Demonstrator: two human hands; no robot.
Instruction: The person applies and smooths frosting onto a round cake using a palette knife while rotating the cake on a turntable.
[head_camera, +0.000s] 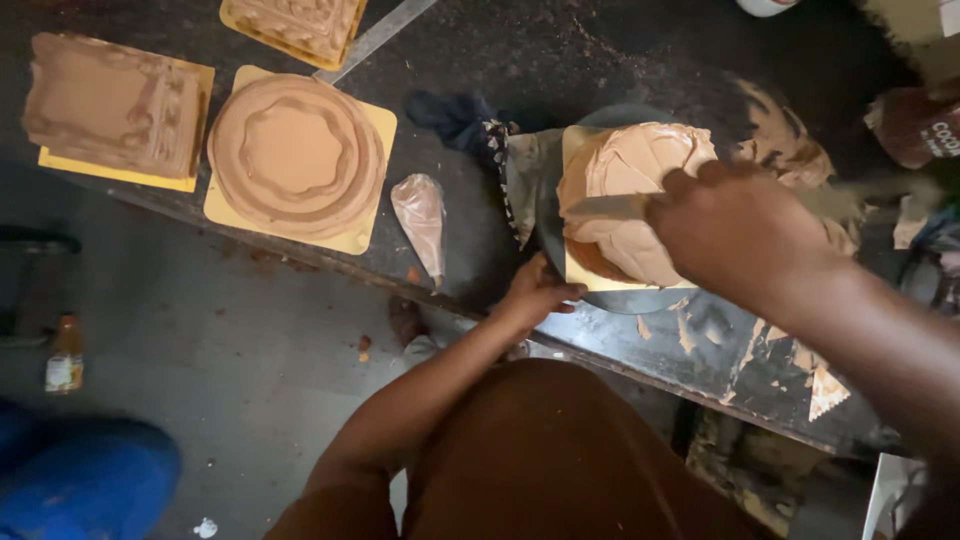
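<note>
Head view: frosting underway; right hand (735, 225) grips a spatula (605, 207) on the cake (625, 170), left hand (535, 292) pinches its turntable (550, 225); next, steady smoothing.

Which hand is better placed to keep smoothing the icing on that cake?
The right hand, probably: it is over the cake with a spatula lying on the icing. The left hand is at the turntable's near edge, seemingly steadying it.

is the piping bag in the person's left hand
No, the piping bag lies alone on the dark table, while the left hand rests at the turntable's edge.
</note>
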